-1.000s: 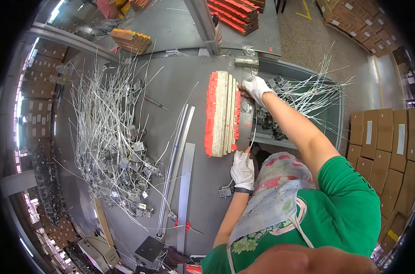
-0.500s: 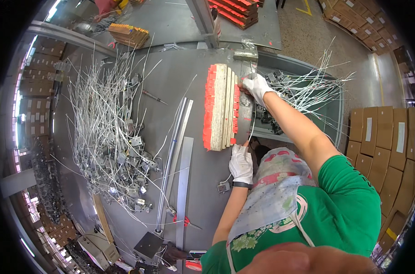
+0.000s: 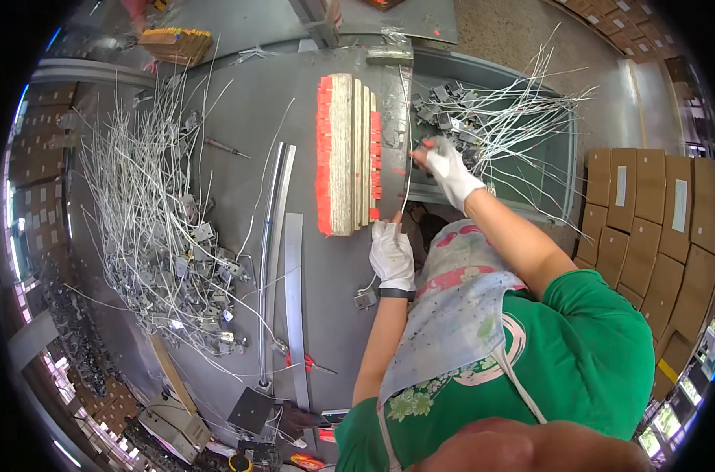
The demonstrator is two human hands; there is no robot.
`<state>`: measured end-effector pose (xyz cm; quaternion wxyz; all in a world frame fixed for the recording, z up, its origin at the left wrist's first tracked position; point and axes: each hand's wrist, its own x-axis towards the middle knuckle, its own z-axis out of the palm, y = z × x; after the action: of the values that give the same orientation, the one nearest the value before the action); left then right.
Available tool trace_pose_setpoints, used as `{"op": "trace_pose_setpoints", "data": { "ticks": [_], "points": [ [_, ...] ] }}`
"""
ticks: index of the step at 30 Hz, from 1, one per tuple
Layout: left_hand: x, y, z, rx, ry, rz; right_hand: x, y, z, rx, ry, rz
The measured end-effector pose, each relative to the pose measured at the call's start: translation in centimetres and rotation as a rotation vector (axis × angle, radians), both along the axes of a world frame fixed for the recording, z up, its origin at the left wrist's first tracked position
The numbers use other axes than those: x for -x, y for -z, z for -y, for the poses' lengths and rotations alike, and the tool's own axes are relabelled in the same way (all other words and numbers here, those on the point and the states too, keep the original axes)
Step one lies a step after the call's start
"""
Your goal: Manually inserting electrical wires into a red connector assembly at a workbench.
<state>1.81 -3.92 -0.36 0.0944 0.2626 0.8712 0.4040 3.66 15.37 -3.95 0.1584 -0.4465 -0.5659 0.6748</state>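
Note:
My left hand [image 3: 391,256], in a white glove with bare fingertips, is closed in a pinch at the table's right edge. It holds a white wire [image 3: 405,185] that runs up along that edge. Below this hand lies a small metal box [image 3: 364,300] with a wire end leading toward the hand. My right hand [image 3: 449,169], gloved the same way, hovers by the green-grey bin's edge, fingers bent and tips apart, with nothing visible in them. Left of both hands stands a stack of pale strips [image 3: 341,157] with red tabs along its sides.
The bin [image 3: 558,169] holds several metal boxes with white wires [image 3: 515,118]. A large heap of wired boxes [image 3: 180,259] covers the table's left. Metal bars [image 3: 294,291], a screwdriver [image 3: 227,148] and red-handled scissors [image 3: 308,363] lie between. Cartons [image 3: 633,212] stand at right.
My right hand has moved away from the strip stack, rightward and nearer to me, over the bin's edge. My left hand keeps its pinch on the wire. The whole view has shifted slightly.

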Motion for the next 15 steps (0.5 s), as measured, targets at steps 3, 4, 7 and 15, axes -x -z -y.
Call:
{"op": "trace_pose_setpoints", "data": {
  "ticks": [3,4,7,15],
  "points": [
    [0.0,0.2,0.1,0.02,0.012,0.007,-2.0,0.6,2.3,0.29,0.049,-0.129],
    [0.1,0.1,0.1,0.02,0.016,0.006,-1.8,-1.2,2.8,0.382,0.09,-0.13],
    [0.1,-0.5,0.1,0.041,0.022,0.019,-1.7,-0.6,2.8,0.426,0.039,-0.166],
    [0.2,-0.9,-0.1,0.035,0.028,0.034,-0.8,-1.5,1.9,0.384,-0.055,-0.105]
  ]
}}
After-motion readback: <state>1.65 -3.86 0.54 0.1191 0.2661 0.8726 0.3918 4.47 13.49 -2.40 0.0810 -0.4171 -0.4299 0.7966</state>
